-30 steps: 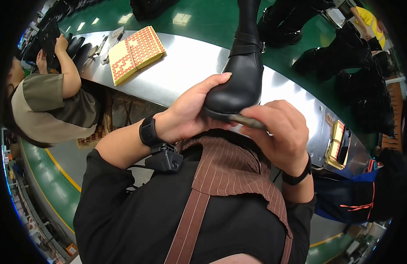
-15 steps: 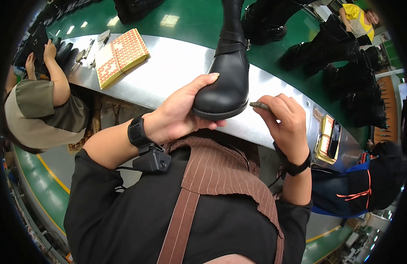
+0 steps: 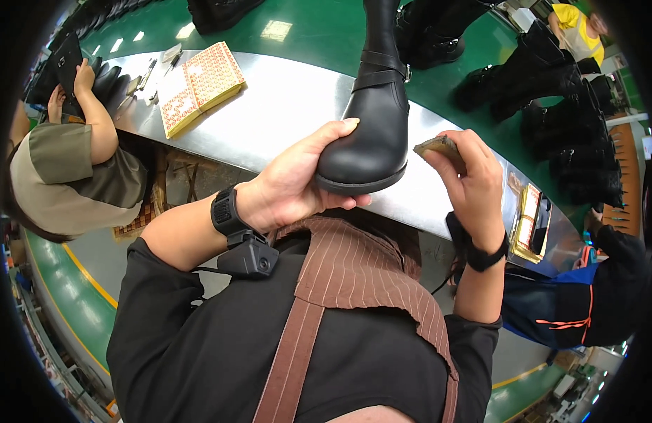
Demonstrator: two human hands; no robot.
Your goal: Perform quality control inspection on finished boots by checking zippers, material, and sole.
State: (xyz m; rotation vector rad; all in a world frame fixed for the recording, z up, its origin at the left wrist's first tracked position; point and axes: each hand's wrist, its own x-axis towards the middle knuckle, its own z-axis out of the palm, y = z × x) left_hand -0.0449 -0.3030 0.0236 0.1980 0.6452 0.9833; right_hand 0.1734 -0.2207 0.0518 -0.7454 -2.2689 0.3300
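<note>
A black leather boot (image 3: 368,144) with a buckled ankle strap is held toe toward me over the metal table (image 3: 269,120). My left hand (image 3: 294,173) grips its toe end, thumb on the upper and fingers beneath the sole. Just right of the boot, and apart from it, my right hand (image 3: 474,176) pinches a flat, worn, grey-brown piece (image 3: 442,149) between thumb and fingers. What that piece is made of I cannot make out.
On the table's left lies a banded stack of printed sheets (image 3: 202,84) beside small tools. A smaller stack (image 3: 529,222) with a dark flat object lies at right. More black boots (image 3: 431,35) stand beyond. Co-workers sit left (image 3: 76,169) and right (image 3: 579,296).
My right hand has drawn up and slightly away from the toe, turning the flat piece so its broad face shows. The boot stays in my left hand, shifted slightly right in view.
</note>
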